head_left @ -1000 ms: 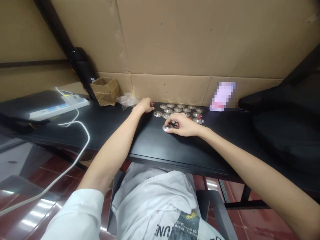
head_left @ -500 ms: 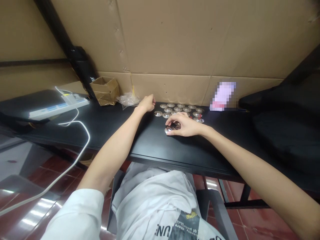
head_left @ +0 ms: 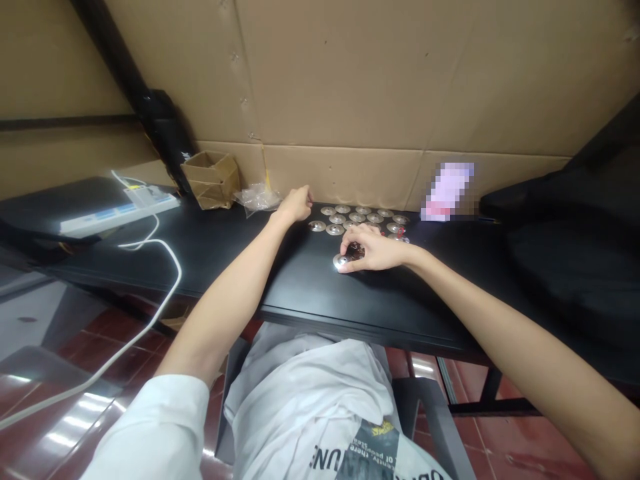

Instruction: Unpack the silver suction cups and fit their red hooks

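Note:
Several small silver metal discs (head_left: 358,217) lie in rows on the black table (head_left: 320,293) near the cardboard wall. My right hand (head_left: 374,249) is curled over one silver disc (head_left: 341,261) in front of the rows, fingertips pinched on it and on a small dark part. My left hand (head_left: 295,204) rests closed at the left end of the rows, beside a crumpled clear plastic bag (head_left: 256,197); what its fingers hold is hidden.
A small open cardboard box (head_left: 211,179) stands at the back left. A white power strip (head_left: 117,210) with a white cable (head_left: 165,293) lies on a dark device at far left. A black bag (head_left: 570,233) fills the right side. Cardboard panels line the back.
My right hand has shifted slightly right and pulled its fingers tighter over the front disc. My left hand has lifted a little and closed near the plastic bag.

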### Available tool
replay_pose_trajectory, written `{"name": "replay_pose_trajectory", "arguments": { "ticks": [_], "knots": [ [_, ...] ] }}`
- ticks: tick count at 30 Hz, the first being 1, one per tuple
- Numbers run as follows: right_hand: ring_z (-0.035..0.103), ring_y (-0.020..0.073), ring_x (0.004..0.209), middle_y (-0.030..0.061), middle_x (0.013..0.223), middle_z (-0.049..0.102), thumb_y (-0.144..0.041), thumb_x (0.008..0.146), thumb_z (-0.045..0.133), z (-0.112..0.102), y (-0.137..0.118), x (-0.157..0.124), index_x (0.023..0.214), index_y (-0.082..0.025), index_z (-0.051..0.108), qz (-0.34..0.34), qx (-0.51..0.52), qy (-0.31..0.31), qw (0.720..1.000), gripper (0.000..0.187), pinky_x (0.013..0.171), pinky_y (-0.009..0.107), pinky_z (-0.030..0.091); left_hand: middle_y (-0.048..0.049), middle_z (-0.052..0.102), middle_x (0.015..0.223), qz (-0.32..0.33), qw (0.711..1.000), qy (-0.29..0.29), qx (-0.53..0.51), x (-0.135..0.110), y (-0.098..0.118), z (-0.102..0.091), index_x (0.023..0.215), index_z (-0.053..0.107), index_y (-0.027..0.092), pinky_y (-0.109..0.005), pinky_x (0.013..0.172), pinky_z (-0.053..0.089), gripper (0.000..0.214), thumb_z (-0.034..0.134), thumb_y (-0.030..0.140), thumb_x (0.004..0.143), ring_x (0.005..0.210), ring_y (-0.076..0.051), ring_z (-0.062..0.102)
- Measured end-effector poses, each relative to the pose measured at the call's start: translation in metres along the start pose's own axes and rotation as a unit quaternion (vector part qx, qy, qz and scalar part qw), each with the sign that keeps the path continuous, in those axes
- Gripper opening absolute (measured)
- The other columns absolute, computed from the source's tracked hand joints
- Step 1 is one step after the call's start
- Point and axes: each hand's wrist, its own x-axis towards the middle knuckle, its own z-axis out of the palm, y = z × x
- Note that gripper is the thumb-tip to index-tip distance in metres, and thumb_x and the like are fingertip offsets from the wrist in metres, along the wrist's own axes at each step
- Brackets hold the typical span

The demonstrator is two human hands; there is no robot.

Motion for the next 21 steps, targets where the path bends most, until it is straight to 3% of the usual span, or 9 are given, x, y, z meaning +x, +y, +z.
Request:
{"name": "replay_pose_trajectory", "arguments": {
  "ticks": [4,9,15,21],
  "knots": [
    [0.062,0.0312,0.11,0.008,0.106,0.072,-0.064,0.077,0.088,-0.003,-0.002,0.0,0.102,-0.023,0.071,-0.004,0.025,0.011,1.0,0.051,0.109,0.05,0.039,-0.0129,0.079,0.107,0.019,1.0,-0.004,-0.009,0.0,0.004,-0.002,0.116,0.074,0.014,-0.035,0.095,0.055,0.05,0.062,-0.007,0.072,0.104,-0.026,0.072],
    [0.069,0.0246,0.095,0.0069,0.102,0.076,-0.055,0.076,0.091,-0.004,-0.003,0.001,0.107,-0.021,0.067,-0.022,0.119,0.0,0.993,0.052,0.088,0.037,0.051,-0.0119,0.08,0.104,0.015,1.0,-0.013,0.003,-0.003,0.009,-0.005,0.112,0.078,0.014,-0.034,0.094,0.054,0.051,0.06,-0.008,0.07,0.102,-0.025,0.072],
    [0.066,0.0223,0.088,0.0065,0.101,0.074,-0.055,0.075,0.091,-0.005,-0.005,0.001,0.101,-0.021,0.07,-0.02,0.113,-0.018,0.993,0.048,0.081,0.035,0.05,-0.0122,0.079,0.103,0.02,1.0,-0.013,0.005,-0.004,0.01,-0.005,0.111,0.078,0.013,-0.033,0.092,0.054,0.05,0.059,-0.008,0.07,0.101,-0.025,0.072],
    [0.066,0.0249,0.096,0.0076,0.104,0.075,-0.059,0.071,0.093,-0.006,-0.012,0.0,0.103,-0.02,0.07,-0.021,0.134,-0.042,0.99,0.055,0.083,0.036,0.047,-0.0109,0.08,0.104,0.021,1.0,-0.015,0.013,-0.003,0.009,-0.006,0.112,0.077,0.014,-0.032,0.092,0.055,0.051,0.059,-0.007,0.069,0.102,-0.024,0.072]
  ]
}}
